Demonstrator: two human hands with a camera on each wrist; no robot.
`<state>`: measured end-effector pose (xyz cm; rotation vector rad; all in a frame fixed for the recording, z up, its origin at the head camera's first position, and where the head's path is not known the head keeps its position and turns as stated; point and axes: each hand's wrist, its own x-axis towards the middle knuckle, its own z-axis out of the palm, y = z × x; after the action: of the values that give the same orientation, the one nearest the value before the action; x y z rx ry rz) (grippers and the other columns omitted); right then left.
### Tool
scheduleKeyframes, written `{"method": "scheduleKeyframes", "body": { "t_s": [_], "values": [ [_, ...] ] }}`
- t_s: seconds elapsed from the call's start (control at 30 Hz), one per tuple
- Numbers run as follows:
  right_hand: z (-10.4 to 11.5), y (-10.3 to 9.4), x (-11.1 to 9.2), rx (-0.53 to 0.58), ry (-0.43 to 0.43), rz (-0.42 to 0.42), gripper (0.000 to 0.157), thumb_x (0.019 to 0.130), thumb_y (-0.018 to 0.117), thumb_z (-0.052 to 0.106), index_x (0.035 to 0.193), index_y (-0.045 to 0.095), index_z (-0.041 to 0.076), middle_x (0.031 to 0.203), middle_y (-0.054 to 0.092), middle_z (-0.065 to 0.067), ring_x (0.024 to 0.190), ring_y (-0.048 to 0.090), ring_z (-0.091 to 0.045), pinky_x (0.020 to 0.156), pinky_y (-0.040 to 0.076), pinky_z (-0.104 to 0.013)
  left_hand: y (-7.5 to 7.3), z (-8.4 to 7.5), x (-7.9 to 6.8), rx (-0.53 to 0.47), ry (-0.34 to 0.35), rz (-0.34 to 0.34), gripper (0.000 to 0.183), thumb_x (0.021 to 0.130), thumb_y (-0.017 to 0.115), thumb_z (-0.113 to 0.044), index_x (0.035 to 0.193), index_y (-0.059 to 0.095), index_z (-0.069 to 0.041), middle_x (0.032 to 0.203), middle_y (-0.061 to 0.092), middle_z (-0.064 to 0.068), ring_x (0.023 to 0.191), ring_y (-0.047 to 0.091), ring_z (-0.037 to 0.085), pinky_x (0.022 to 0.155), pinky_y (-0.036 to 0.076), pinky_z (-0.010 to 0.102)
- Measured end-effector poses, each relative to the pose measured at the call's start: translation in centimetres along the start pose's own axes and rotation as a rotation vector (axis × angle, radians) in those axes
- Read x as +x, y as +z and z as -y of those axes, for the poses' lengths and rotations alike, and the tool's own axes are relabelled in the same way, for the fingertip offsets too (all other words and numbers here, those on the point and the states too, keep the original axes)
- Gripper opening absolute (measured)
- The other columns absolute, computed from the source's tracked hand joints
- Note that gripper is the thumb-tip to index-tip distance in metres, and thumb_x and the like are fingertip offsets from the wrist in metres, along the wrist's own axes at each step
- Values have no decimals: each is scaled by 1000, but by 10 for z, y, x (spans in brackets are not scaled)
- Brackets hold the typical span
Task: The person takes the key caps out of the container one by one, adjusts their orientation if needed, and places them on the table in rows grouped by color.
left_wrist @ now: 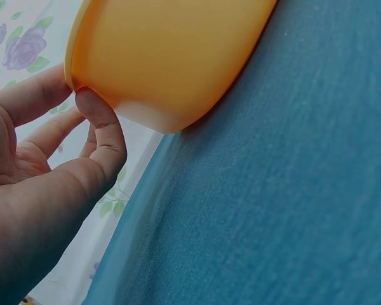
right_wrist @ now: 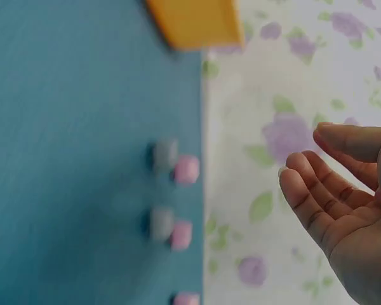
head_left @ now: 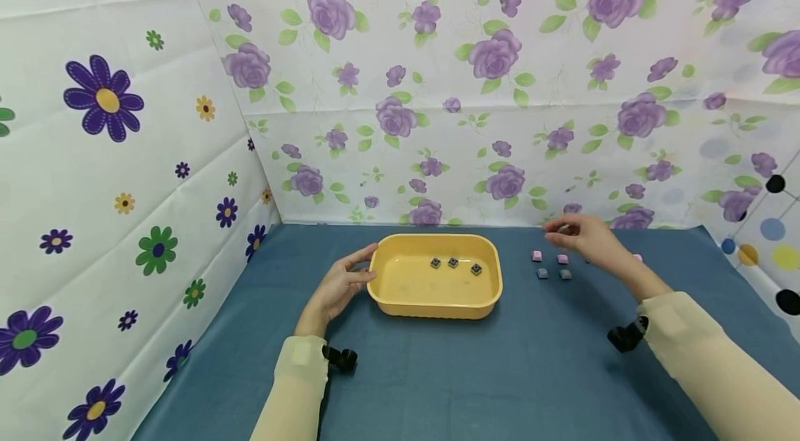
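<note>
A yellow plastic tray [head_left: 437, 309] sits on the blue cloth, with three small dark grey square pieces [head_left: 453, 262] inside. My left hand [head_left: 337, 288] pinches the tray's left rim between thumb and fingers, as the left wrist view shows at the tray wall [left_wrist: 171, 57]. To the right of the tray lie several small pink blocks [head_left: 537, 256] and grey blocks [head_left: 542, 273], blurred in the right wrist view. Above them hovers my right hand [head_left: 587, 238], its fingers loosely bent and apart from the thumb, with nothing visible between them.
Blue cloth [head_left: 400, 378] covers the table. A flowered sheet [head_left: 437, 149] hangs behind its back edge, and another patterned sheet [head_left: 125, 219] stands along the left. Dark wrist devices [head_left: 340, 359] are strapped at both sleeves.
</note>
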<state>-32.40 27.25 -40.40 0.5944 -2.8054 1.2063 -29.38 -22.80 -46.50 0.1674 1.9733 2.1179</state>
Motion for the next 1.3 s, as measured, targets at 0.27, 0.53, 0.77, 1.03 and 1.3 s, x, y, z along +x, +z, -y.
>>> {"method": "scheduleKeyframes", "body": {
  "t_s": [0.27,0.53,0.77,1.03,1.3],
  "values": [
    [30,23,22,63,-35,-16,42,108,59,37,132,69,4,106,71,-13,85,68,-28,73,56,-35,1,-1,-1,-7,-5,-11,64,100,62,5,159,46,-13,149,43,18,114,55,29,93,52,30],
    [45,38,35,143,-62,1,38,107,61,30,130,70,0,110,70,-17,84,70,-29,71,58,-32,2,-2,0,-5,-1,-9,64,100,63,5,159,46,-13,149,43,18,120,52,31,93,51,30],
    [52,51,42,206,-63,44,38,108,60,28,133,68,0,117,70,-20,89,71,-25,78,59,-32,1,0,0,3,-3,-1,64,101,62,5,160,45,-13,150,42,19,124,51,33,96,51,32],
    [60,69,50,293,-58,99,39,108,61,26,136,66,-1,134,65,-23,114,66,-46,89,59,-41,0,0,0,-3,1,-4,64,100,62,6,159,45,-13,149,43,18,122,52,33,93,52,31],
    [66,88,56,344,-55,128,36,108,61,23,135,67,1,135,63,-26,119,64,-42,97,54,-53,0,0,1,0,-5,-18,65,99,63,6,159,46,-13,149,43,18,107,56,21,93,52,31]
  ]
}}
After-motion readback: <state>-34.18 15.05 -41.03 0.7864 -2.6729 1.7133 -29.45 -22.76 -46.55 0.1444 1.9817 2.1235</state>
